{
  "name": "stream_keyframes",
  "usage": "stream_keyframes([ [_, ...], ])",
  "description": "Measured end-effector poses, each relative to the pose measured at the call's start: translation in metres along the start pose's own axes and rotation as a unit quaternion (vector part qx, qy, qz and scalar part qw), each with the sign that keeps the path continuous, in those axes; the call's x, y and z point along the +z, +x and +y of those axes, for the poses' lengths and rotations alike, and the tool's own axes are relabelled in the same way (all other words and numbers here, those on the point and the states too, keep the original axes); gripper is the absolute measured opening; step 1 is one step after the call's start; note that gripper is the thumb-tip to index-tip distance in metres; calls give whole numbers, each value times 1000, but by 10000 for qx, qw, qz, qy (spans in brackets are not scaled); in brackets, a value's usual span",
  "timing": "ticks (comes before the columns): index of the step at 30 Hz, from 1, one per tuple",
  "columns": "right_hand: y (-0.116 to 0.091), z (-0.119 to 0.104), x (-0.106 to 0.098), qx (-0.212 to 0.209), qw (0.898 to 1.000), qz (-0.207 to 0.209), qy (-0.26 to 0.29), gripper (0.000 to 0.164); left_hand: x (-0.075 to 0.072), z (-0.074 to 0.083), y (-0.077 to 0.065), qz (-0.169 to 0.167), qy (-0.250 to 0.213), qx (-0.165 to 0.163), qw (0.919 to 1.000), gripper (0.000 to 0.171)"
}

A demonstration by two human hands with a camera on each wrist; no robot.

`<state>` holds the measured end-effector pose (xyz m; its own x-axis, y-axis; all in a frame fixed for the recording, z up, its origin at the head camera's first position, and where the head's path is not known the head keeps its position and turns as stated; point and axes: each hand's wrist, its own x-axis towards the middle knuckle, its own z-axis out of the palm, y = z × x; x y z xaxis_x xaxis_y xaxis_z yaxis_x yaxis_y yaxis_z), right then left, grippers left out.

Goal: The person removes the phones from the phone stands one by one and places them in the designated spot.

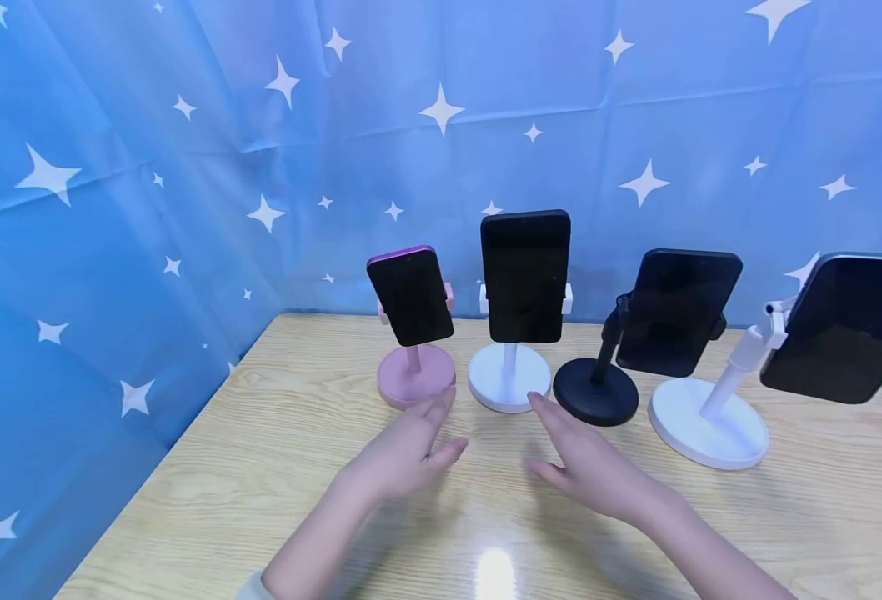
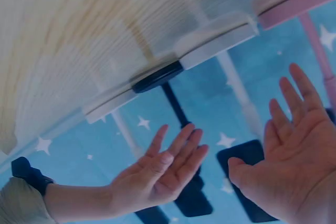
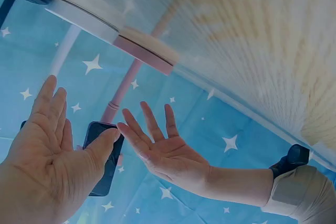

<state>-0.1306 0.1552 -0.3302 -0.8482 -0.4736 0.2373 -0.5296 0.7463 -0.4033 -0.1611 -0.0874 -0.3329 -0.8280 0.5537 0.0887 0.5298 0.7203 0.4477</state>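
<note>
Head: the left hand [image 1: 403,454] and right hand [image 1: 598,471] are hovering over the worktop [image 1: 253,467], near stands [image 1: 507,393] holding phones [image 1: 526,275], seemingly reaching; left wrist: both grips are showing wide, holding nothing; right wrist: likewise; grasping would be needing curled fingers.

Pale greyish sleeves [image 3: 302,195], small black device [image 3: 297,155] at each cuff

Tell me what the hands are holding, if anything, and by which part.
Nothing: the left hand and right hand are both empty, fingers extended and palms bare. The phones sit in their stands.
</note>
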Motion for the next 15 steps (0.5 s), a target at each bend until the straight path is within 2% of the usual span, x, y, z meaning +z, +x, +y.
stream_keyframes([
  [6,9,-6,4,147,9993,-122,319,66,-2,-9,-6,739,75,-141,9971,59],
  [11,18,-11,8,153,9981,-125,591,67,-2,-12,-6,1481,203,-505,9875,55],
  [15,25,-14,9,174,9968,-63,779,66,-4,-12,-6,1831,56,-728,9804,47],
])
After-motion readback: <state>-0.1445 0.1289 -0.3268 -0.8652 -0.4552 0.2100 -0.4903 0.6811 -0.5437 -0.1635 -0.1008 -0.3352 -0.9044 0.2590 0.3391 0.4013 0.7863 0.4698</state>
